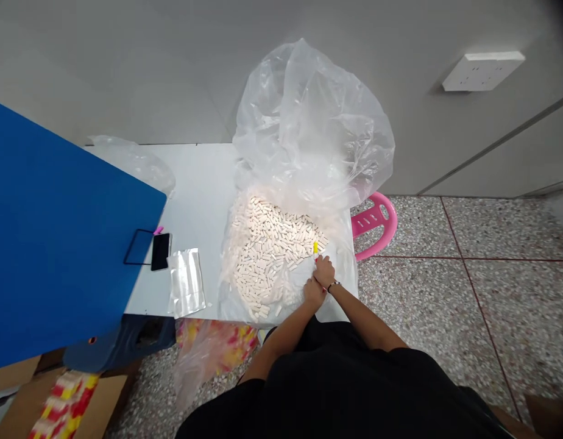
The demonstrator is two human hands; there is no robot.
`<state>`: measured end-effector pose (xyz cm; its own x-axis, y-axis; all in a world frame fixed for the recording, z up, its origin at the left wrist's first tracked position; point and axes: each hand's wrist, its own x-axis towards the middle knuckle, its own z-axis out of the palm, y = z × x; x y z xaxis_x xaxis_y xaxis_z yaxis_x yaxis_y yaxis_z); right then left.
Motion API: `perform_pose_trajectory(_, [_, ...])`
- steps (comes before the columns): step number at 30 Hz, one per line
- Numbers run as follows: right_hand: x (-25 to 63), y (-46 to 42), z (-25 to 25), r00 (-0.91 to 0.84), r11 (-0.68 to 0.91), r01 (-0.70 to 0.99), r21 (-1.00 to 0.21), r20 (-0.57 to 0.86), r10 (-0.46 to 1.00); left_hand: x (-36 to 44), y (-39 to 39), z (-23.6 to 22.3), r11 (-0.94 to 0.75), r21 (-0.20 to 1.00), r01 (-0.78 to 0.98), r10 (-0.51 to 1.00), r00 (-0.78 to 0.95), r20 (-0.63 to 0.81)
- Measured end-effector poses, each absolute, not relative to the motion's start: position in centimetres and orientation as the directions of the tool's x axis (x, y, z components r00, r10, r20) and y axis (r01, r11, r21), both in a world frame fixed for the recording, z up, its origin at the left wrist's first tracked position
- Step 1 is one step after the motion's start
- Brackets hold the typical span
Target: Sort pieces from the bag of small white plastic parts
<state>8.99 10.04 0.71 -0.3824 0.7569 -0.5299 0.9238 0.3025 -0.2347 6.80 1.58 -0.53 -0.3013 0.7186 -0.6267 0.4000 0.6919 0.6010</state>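
My right hand (325, 271) is closed around a small stick-like piece with a yellow end (315, 246); a bit of white and red shows below the yellow. Just under it, my left hand (314, 294) is also closed, pressed against the right hand. A speck of red shows beside the left hand, but what its fingers hold is hidden. Both hands are over the near right part of the table, on clear plastic. Left of them spreads a large heap of short cream-coloured pieces (267, 244), lying on an opened clear plastic bag (309, 122).
On the white table (199, 177) lie a silver pouch (187, 282) and a phone (161, 251). A blue panel (57, 238) covers the left. A pink chair (377, 225) stands right. Below are a bag of red-and-yellow pieces (231, 346) and a cardboard box (101, 405).
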Motion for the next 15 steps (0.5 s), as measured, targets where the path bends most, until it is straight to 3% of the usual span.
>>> perform_pose_trajectory(4, [9.8,10.9,0.1,-0.317,0.178,0.937,-0.299,-0.525,0.79,6.5,0.7,-0.6,0.681,0.617,0.395,0.728,-0.277,-0.627])
perform_pose_trajectory(8, [10.9,12.6,-0.3,-0.263,0.048,0.919,-0.392,-0.518,0.814,6.1,-0.3,-0.9,0.686,0.676,0.27,0.727,-0.299,-0.618])
perform_pose_trajectory(15, [8.8,14.2,-0.1,-0.229,-0.029,0.86,-0.51,-0.436,0.87,4.3,-1.4,-1.3,0.686,0.669,-0.286,0.545,-0.408,-0.733])
